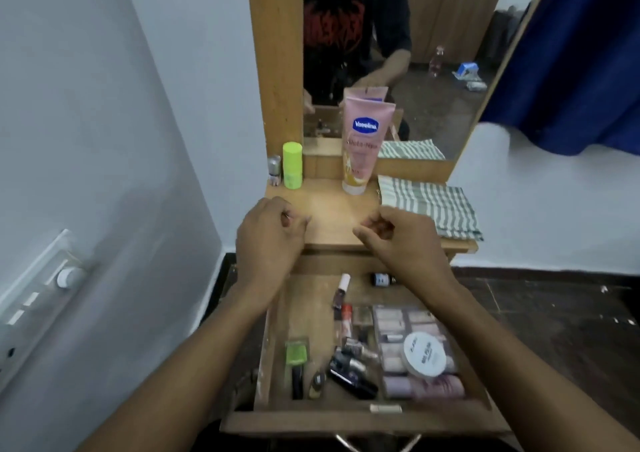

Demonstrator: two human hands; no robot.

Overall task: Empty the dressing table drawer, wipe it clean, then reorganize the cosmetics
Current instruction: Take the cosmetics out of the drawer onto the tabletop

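Observation:
The wooden drawer (270, 358) is pulled open below the dressing table top (332, 209). Inside lie several cosmetics: a round white jar (425, 354) on an eyeshadow palette (391, 320), a green-capped tube (297, 354), dark bottles (349, 372) and a small dark bottle (381, 279) at the back. On the top stand a pink Vaseline tube (362, 143), a green container (292, 169) and a small silver bottle (274, 170). My left hand (268, 236) and my right hand (398, 240) hover over the table's front edge, fingers curled, holding nothing visible.
A folded green-and-white striped cloth (429, 209) lies on the table's right side. The mirror (415, 53) rises behind. A white wall with a switch panel (38, 299) is on the left, a blue curtain (571, 70) on the right, dark floor below.

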